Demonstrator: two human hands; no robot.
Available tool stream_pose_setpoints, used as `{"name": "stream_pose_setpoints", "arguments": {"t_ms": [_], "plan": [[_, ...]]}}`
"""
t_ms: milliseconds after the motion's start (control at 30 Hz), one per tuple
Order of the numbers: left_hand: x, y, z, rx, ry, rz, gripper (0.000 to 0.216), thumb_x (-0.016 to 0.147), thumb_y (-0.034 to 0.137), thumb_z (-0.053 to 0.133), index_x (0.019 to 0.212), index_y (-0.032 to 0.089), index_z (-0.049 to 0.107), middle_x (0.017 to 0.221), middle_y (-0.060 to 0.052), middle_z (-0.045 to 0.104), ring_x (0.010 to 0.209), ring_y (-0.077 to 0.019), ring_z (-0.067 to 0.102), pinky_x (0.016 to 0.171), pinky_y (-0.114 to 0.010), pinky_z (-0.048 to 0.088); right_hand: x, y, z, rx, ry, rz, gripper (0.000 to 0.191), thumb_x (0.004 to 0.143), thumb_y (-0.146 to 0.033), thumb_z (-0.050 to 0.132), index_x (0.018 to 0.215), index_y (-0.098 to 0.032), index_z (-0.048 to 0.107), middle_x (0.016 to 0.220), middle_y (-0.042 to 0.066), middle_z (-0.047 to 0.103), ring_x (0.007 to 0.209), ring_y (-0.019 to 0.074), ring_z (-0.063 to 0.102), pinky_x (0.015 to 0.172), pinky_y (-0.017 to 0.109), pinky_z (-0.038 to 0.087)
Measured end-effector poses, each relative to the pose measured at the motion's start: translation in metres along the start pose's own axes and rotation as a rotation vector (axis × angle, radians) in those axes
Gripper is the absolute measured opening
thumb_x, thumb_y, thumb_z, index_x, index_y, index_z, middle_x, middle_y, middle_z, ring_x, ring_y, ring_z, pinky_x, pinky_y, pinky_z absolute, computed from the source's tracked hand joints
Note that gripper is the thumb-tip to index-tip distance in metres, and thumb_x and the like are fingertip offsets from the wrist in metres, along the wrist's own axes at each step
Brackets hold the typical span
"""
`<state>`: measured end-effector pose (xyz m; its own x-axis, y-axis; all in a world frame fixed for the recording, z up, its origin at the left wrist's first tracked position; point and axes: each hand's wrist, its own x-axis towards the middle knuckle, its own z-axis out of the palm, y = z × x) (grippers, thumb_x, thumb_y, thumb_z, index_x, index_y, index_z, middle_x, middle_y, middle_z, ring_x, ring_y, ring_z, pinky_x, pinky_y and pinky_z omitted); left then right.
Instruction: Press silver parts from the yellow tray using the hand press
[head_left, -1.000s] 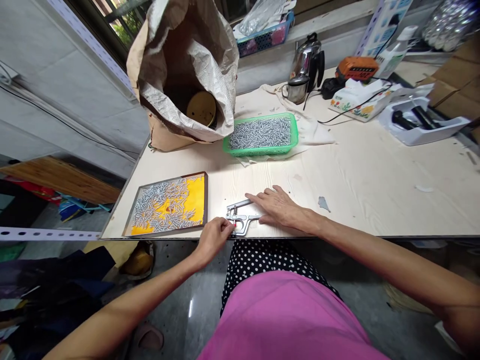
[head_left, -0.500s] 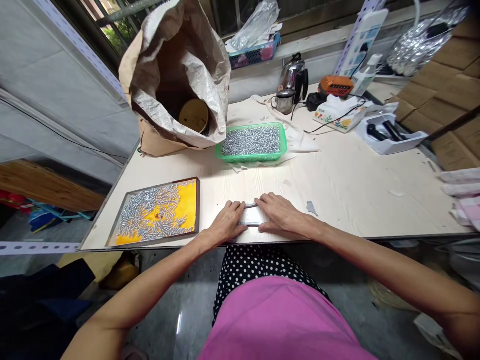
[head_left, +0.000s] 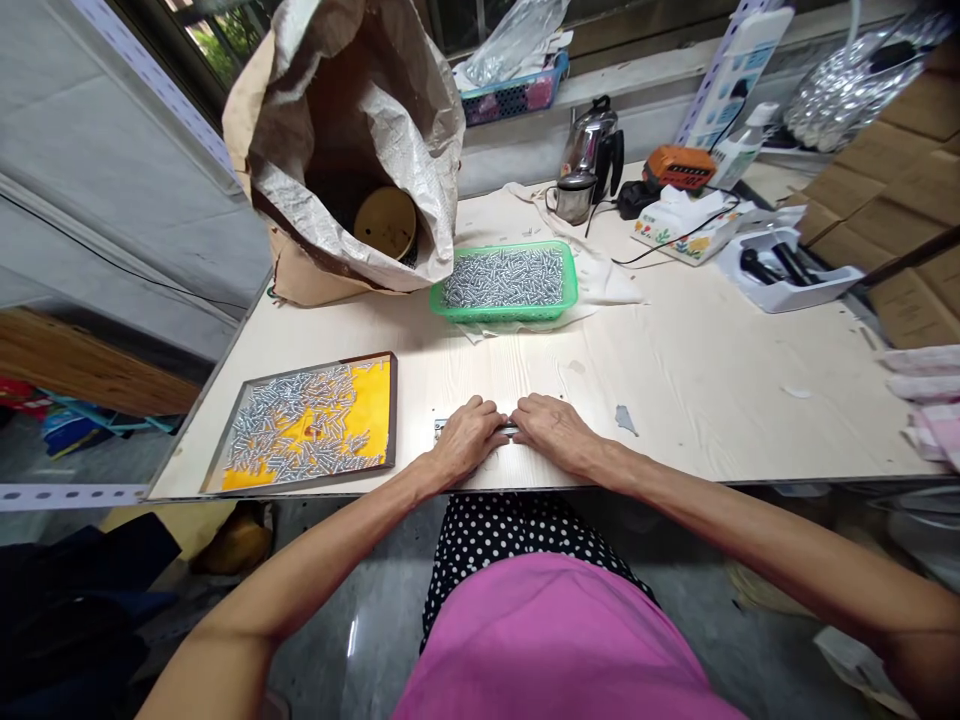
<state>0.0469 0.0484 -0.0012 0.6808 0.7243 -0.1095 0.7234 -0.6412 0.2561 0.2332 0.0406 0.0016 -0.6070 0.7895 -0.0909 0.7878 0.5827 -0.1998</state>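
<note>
Squeezed narrower since earlier: metal hand tool (head_left: 511, 431), tabletop (head_left: 712, 400) near edge, long axis left-right, beneath your hands; left hand (head_left: 469, 438), fingers clamped mid-tool, nearer; right hand (head_left: 558, 433), fingers clamped on right end.
</note>
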Motion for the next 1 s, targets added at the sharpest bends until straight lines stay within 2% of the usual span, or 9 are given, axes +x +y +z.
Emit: {"name": "stream_pose_setpoints", "arguments": {"t_ms": [133,233,400,533,600,700,867,933,1000], "plan": [[0.002,0.003,0.000,0.014,0.022,-0.025,0.021,0.095,0.031,0.055,0.086,0.015,0.066,0.087,-0.006,0.062,0.088,-0.0209,0.051,0.079,-0.033,0.044,0.003,0.000,0.005,0.000,0.010,-0.021,0.017,0.095,-0.027,0.056,0.091,-0.014,0.067,0.090,0.009,0.066,0.089,0.0208,0.058,0.075,0.030,0.039],[0.001,0.002,0.001,0.022,0.029,-0.034,0.021,0.095,0.032,0.054,0.092,0.015,0.066,0.091,-0.007,0.063,0.091,-0.0222,0.053,0.081,-0.035,0.046,0.003,0.004,0.008,0.012,0.049,-0.016,0.015,0.093,-0.026,0.059,0.094,-0.014,0.066,0.093,0.009,0.065,0.091,0.0218,0.056,0.078,0.031,0.039],[-0.015,0.009,0.014,0.023,0.167,-0.058,0.039,0.093,0.037,0.057,0.124,0.013,0.054,0.124,-0.014,0.060,0.115,-0.0279,0.053,0.098,-0.044,0.046,0.005,0.030,0.005,0.138,0.093,-0.112,0.041,0.085,-0.044,0.067,0.113,-0.014,0.063,0.104,0.012,0.062,0.094,0.0245,0.054,0.080,0.033,0.041],[-0.037,0.031,0.034,-0.002,0.271,-0.035,0.049,0.094,0.037,0.055,0.137,0.014,0.044,0.144,-0.018,0.047,0.140,-0.0314,0.037,0.112,-0.050,0.035,0.013,0.042,0.005,0.166,0.121,-0.095,0.029,0.096,-0.036,0.051,0.112,-0.015,0.064,0.099,0.011,0.064,0.093,0.0234,0.055,0.082,0.033,0.039],[-0.044,0.043,0.040,-0.039,0.256,-0.006,0.054,0.095,0.041,0.053,0.141,0.016,0.040,0.148,-0.017,0.044,0.144,-0.0315,0.030,0.114,-0.052,0.032,0.021,0.038,0.007,0.101,0.147,-0.054,0.023,0.094,-0.030,0.054,0.108,-0.016,0.066,0.100,0.011,0.065,0.096,0.0240,0.054,0.081,0.033,0.037],[-0.048,0.055,0.043,-0.113,0.199,0.020,0.055,0.096,0.048,0.048,0.139,0.016,0.043,0.146,-0.016,0.047,0.143,-0.0301,0.033,0.116,-0.053,0.029,0.039,0.031,0.007,-0.016,0.138,-0.063,0.015,0.092,-0.026,0.059,0.098,-0.016,0.067,0.100,0.010,0.066,0.098,0.0239,0.052,0.079,0.034,0.032],[-0.050,0.055,0.037,-0.205,0.184,0.012,0.049,0.097,0.047,0.046,0.134,0.015,0.048,0.142,-0.015,0.052,0.141,-0.0283,0.037,0.117,-0.053,0.026,0.067,0.025,-0.009,-0.075,0.117,-0.039,0.014,0.091,-0.031,0.061,0.092,-0.019,0.069,0.097,0.008,0.069,0.098,0.0244,0.050,0.081,0.037,0.027],[-0.049,0.052,0.036,-0.232,0.192,0.030,0.048,0.097,0.047,0.046,0.133,0.015,0.049,0.142,-0.016,0.051,0.141,-0.0282,0.037,0.117,-0.053,0.026,0.069,0.009,-0.017,-0.082,0.122,-0.097,0.014,0.091,-0.028,0.061,0.097,-0.020,0.069,0.101,0.008,0.068,0.098,0.0243,0.050,0.079,0.036,0.027],[-0.047,0.050,0.038,-0.252,0.197,0.043,0.049,0.096,0.046,0.048,0.133,0.014,0.049,0.142,-0.017,0.050,0.139,-0.0288,0.039,0.116,-0.052,0.030,0.068,-0.016,-0.020,-0.075,0.127,-0.262,0.015,0.091,-0.028,0.061,0.102,-0.023,0.070,0.106,0.007,0.065,0.100,0.0241,0.049,0.077,0.035,0.029]]}}
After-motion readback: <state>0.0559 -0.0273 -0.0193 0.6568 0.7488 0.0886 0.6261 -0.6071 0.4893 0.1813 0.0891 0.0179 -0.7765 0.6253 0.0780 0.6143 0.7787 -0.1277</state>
